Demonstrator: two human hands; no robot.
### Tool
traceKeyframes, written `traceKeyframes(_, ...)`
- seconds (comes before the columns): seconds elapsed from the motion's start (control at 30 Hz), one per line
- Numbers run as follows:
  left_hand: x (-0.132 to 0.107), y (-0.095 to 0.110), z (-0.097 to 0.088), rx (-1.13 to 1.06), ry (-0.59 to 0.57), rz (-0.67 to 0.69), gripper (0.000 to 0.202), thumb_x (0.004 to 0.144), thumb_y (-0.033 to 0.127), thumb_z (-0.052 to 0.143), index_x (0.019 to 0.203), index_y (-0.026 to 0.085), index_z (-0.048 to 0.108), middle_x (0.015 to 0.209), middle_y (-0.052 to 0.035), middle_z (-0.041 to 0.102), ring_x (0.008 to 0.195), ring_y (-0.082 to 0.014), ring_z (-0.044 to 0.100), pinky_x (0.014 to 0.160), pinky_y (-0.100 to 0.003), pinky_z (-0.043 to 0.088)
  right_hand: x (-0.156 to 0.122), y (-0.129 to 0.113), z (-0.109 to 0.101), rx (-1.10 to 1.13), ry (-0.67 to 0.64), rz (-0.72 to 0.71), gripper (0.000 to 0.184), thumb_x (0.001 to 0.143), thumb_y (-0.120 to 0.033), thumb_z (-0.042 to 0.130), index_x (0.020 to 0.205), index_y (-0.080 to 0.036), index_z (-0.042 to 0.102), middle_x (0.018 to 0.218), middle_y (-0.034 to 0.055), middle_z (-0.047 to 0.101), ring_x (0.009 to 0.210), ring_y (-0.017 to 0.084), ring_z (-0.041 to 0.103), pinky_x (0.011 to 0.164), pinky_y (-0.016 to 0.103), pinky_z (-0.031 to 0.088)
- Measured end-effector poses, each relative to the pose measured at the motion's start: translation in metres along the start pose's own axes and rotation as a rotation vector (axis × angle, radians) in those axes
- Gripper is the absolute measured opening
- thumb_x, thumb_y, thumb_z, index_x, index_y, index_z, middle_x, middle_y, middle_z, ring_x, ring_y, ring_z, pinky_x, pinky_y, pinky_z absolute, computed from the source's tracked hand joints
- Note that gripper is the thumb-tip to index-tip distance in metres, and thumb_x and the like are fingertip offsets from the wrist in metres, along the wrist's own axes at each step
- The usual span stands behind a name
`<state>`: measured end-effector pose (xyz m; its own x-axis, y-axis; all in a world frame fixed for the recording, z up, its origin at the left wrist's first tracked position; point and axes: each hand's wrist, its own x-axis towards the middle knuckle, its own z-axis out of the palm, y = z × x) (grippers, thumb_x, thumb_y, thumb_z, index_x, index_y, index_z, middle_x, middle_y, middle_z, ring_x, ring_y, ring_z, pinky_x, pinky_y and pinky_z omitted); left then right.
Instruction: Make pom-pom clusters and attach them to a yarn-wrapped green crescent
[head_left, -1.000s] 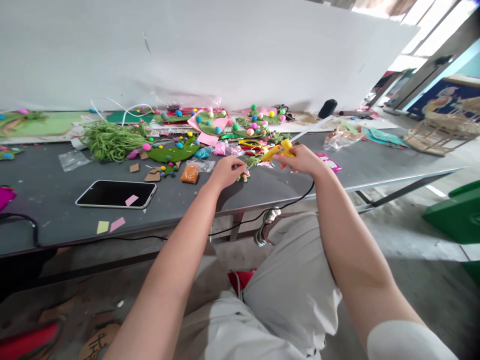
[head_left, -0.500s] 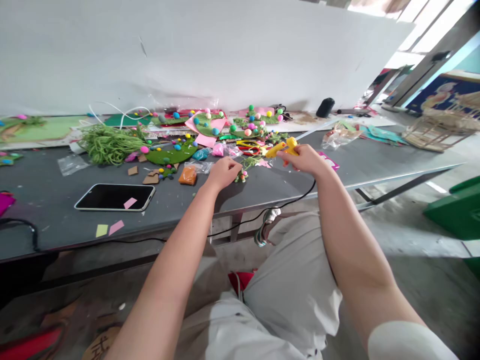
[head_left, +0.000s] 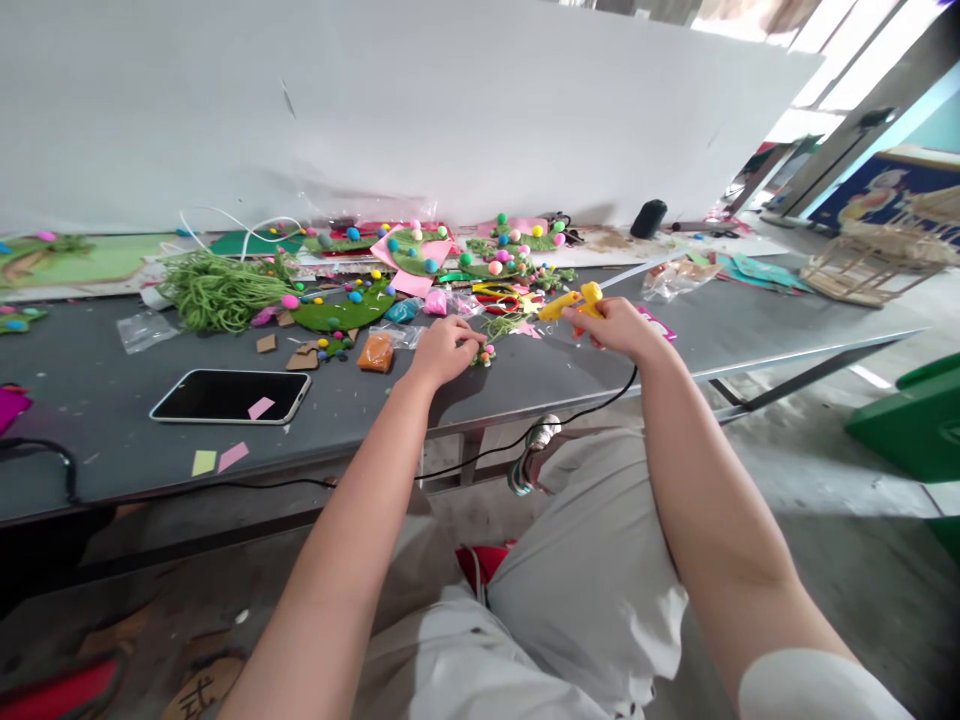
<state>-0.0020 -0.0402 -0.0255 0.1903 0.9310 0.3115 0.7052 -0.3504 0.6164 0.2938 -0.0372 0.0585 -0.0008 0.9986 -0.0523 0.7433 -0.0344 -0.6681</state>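
My right hand (head_left: 621,328) is closed round a yellow hot glue gun (head_left: 586,298), its nozzle pointing left; a long pale glue stick runs out of its back and a black cord hangs below. My left hand (head_left: 447,350), fingers bent together, is at a small pom-pom sprig (head_left: 486,354) low on the table. Its fingertips meet the sprig's left side, and part of their grip is hidden. Thin green stems (head_left: 501,325) lie between the two hands. Behind them are red-handled scissors (head_left: 504,295) and a bag of pink pom-poms (head_left: 442,302).
A phone (head_left: 231,396) lies on the grey table (head_left: 390,415) at left, near a heap of green yarn (head_left: 225,288). Felt leaves with pom-poms (head_left: 345,308) and an orange packet (head_left: 376,352) are beyond. The black cord (head_left: 517,432) loops past the front edge. A white board (head_left: 450,110) stands behind.
The glue gun has shifted slightly right and down with my right hand. My left hand's fingers have moved a little over the sprig, the forefinger stretching farther forward.
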Motion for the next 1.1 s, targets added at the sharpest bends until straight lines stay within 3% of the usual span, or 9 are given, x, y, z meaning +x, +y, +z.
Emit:
traceKeyframes(0.4,-0.005,0.010,-0.004,0.063,-0.016,0.018,0.038,0.089,0.022,0.051,0.102,0.027,0.086,0.114,-0.0055,0.071,0.114,-0.0277,0.063,0.105,-0.045,0.046,0.004,0.014,-0.001,0.003,0.053,0.005,0.042,0.091,-0.055,0.070,0.083,-0.014,0.071,0.056,0.0000,0.057,0.052,0.012,0.049,0.056,0.027,0.040)
traceKeyframes(0.6,-0.003,0.006,-0.004,0.015,0.003,0.018,0.037,0.086,0.021,0.051,0.097,0.026,0.086,0.117,-0.0041,0.074,0.115,-0.0280,0.065,0.108,-0.044,0.047,0.022,0.039,0.005,0.020,0.186,0.062,0.041,0.089,-0.054,0.072,0.077,-0.015,0.068,0.060,0.0021,0.059,0.056,0.014,0.052,0.057,0.029,0.040)
traceKeyframes(0.77,-0.004,0.004,-0.003,-0.068,0.018,0.031,0.035,0.084,0.020,0.054,0.097,0.025,0.085,0.115,-0.0017,0.078,0.112,-0.0238,0.070,0.106,-0.035,0.051,0.039,0.059,0.014,0.000,0.295,0.102,0.041,0.086,-0.053,0.074,0.070,-0.018,0.061,0.064,0.0033,0.058,0.059,0.015,0.048,0.059,0.031,0.038)
traceKeyframes(0.97,-0.002,0.000,-0.001,-0.135,0.050,-0.019,0.039,0.083,0.017,0.054,0.108,0.023,0.083,0.117,-0.0017,0.080,0.113,-0.0228,0.072,0.101,-0.033,0.055,0.050,0.067,0.029,-0.018,0.375,0.117,0.043,0.081,-0.056,0.076,0.070,-0.020,0.055,0.063,-0.0006,0.052,0.062,0.015,0.047,0.061,0.031,0.038)
traceKeyframes(1.1,-0.002,-0.004,-0.002,-0.165,0.104,-0.069,0.046,0.082,0.012,0.051,0.119,0.018,0.078,0.116,-0.0054,0.080,0.107,-0.0208,0.074,0.098,-0.032,0.056,0.049,0.065,0.034,-0.023,0.359,0.104,0.044,0.077,-0.060,0.076,0.076,-0.020,0.058,0.067,0.0000,0.056,0.067,0.018,0.052,0.065,0.031,0.043)
